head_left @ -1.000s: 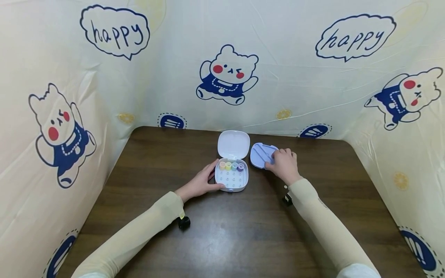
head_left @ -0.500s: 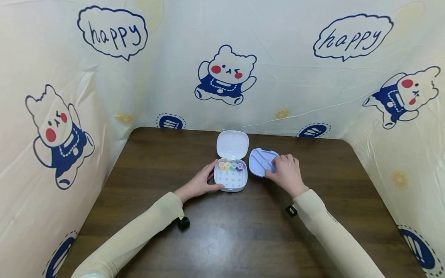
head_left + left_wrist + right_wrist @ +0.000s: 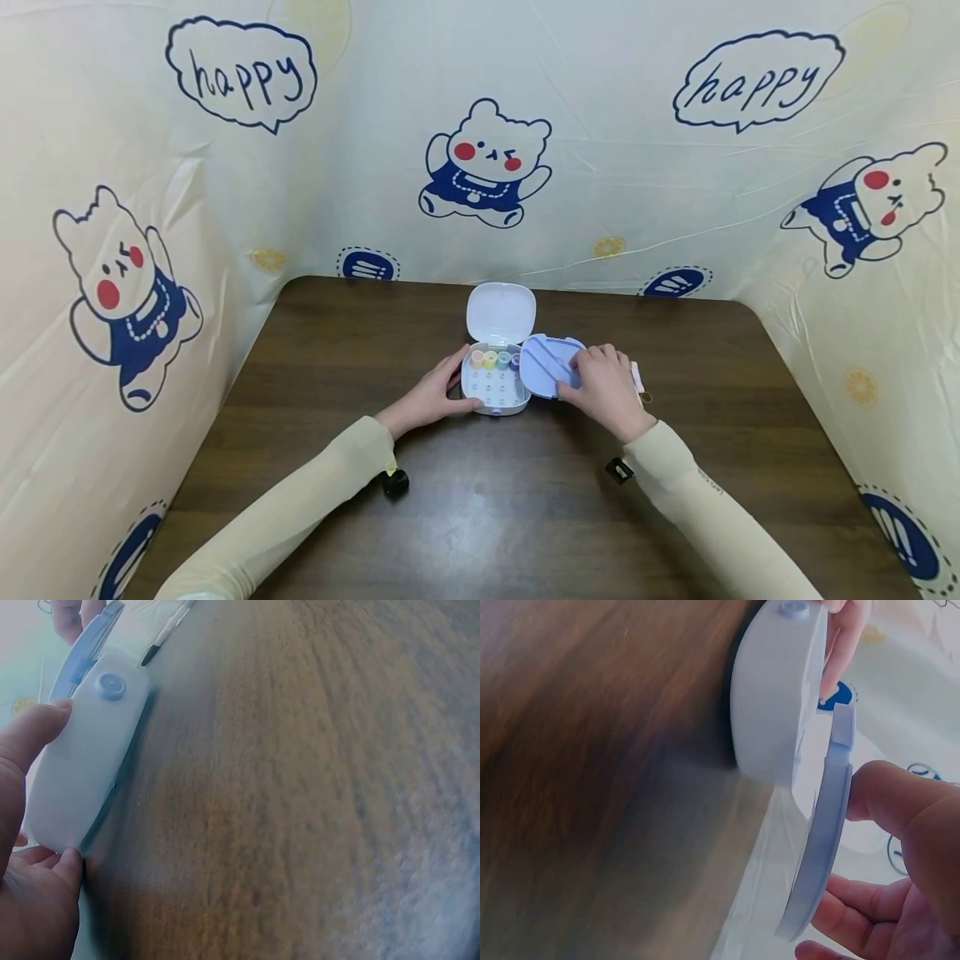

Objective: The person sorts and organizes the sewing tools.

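Observation:
A white case [image 3: 496, 407] stands on the table with its lid [image 3: 501, 312] swung back. Several small round pots [image 3: 490, 360], peach, yellow, teal and purple, sit in a row at its back; rows of small pegs fill the front. My left hand [image 3: 429, 397] grips the case, thumb at the front and fingers around the left side. Between thumb and fingers, my right hand [image 3: 609, 392] pinches a thin lavender tray insert [image 3: 546, 367] with a diagonal groove. In the right wrist view the insert [image 3: 821, 832] is tilted, held above the table beside the case.
A slim brush-like stick with a dark tip [image 3: 150, 655] lies beyond the case in the left wrist view. A pale thing [image 3: 637, 378] shows partly behind my right hand. The brown table [image 3: 480, 508] meets a printed curtain [image 3: 360, 167] at the back and sides.
My right hand has brought the lavender insert from the table on the right toward me and left, over the case's right edge. The left hand has stayed on the case.

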{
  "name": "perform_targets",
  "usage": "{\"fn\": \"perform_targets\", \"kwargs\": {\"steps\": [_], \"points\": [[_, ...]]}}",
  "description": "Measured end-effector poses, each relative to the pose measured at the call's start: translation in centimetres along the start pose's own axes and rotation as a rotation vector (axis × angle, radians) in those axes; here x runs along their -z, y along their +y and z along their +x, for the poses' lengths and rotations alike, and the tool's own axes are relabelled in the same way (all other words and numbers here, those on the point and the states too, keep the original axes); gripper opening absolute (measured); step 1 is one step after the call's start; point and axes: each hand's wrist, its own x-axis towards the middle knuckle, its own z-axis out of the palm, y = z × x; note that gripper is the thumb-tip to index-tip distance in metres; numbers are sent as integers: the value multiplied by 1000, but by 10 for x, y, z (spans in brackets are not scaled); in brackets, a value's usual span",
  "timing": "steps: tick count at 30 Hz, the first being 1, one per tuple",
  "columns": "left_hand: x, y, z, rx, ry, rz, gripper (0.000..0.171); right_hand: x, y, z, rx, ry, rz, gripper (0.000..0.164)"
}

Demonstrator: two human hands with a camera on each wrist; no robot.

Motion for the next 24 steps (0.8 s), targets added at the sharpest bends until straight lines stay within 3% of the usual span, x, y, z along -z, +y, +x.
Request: {"fn": "perform_targets", "kwargs": {"steps": [9,17,24], "points": [[-1,0,0,-12,2,-5,108,-5,-21,1,33,-13,14,40],[-1,-1,0,-62,17,-2,107,-13,-40,7,79,2,15,37],[0,-4,1,-62,9,-55,106,-21,-52,11,110,20,20,35]]}}
